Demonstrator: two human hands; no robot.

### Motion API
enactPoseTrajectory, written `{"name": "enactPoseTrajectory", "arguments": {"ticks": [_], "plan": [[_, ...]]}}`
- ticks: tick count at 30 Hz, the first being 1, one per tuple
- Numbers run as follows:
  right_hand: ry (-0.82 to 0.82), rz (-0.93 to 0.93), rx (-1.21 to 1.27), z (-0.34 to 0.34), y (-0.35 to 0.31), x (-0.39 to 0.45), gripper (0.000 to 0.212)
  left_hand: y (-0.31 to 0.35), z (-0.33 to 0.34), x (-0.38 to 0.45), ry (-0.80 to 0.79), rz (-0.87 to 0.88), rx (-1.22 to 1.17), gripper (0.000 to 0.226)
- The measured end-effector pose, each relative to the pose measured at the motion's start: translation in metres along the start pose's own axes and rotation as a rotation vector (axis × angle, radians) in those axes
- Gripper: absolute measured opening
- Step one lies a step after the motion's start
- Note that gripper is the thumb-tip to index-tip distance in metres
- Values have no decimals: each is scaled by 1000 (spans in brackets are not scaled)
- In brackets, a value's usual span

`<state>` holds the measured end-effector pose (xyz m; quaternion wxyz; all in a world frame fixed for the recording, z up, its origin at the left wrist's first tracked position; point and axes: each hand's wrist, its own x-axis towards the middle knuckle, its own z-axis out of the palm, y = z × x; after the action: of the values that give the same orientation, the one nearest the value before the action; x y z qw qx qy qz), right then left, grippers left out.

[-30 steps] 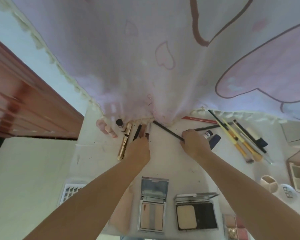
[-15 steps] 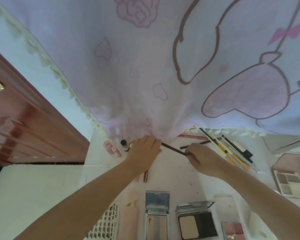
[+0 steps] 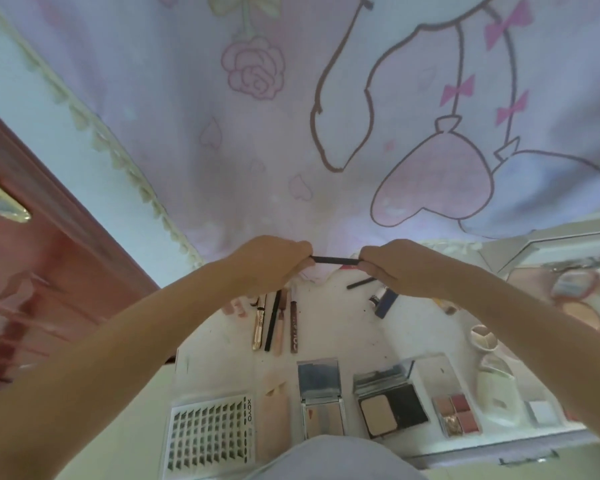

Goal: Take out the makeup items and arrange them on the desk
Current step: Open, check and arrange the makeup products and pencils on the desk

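Note:
A thin black makeup pencil [image 3: 335, 260] is held level above the white desk [image 3: 329, 327]. My left hand [image 3: 274, 261] pinches its left end and my right hand [image 3: 394, 268] pinches its right end. Below them several slim sticks [image 3: 276, 320] lie side by side on the desk: a gold tube, a black pencil, a beige stick and a brown one. Another black pencil [image 3: 361, 283] and a small dark blue tube [image 3: 383, 301] lie near my right hand.
Along the desk's front edge lie a lash tray [image 3: 210, 436], a silver palette [image 3: 321, 398], an open powder compact [image 3: 392, 400] and a small eyeshadow quad [image 3: 457, 414]. White containers [image 3: 496, 379] stand at the right. A printed pink curtain [image 3: 326, 133] hangs behind; a wooden door [image 3: 32, 271] is left.
Both hands have lifted the black pencil off the desk and now hold it by its two ends. The row of sticks under my left hand is uncovered. The camera has tilted upward.

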<state>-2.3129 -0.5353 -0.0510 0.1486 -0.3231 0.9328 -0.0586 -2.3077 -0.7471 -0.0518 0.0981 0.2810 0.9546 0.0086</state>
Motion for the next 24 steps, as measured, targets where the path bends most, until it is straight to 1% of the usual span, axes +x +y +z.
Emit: {"name": "enactPoseTrajectory", "arguments": {"ticks": [3,6,11,14,15,17,18,19,22,24], "plan": [[-7,18,-24,-8,-1,-6,27,4,-12,-1,-20,37,37,24],[13,15,-37,-7,-2,-9,19,5,-17,0,-37,50,55,28],[18,15,-39,-3,0,-11,20,5,-15,0,-79,53,10,22],[-1,21,-62,2,4,-7,20,4,-10,0,-66,53,8,25],[-17,57,-91,1,13,-10,21,-5,-10,-4,-73,9,26,23],[-20,212,-118,-6,40,-25,24,-37,-11,-20,-39,-155,17,15],[20,282,-75,-9,55,-34,25,-53,-12,-31,-21,-223,-3,14],[60,330,-33,-11,67,-41,28,-62,-13,-38,-5,-248,-16,16],[118,290,32,-7,67,-33,24,-53,-13,-34,13,-190,-9,16],[136,210,71,-3,51,-16,30,-36,-7,-18,39,-138,-27,18]]}}
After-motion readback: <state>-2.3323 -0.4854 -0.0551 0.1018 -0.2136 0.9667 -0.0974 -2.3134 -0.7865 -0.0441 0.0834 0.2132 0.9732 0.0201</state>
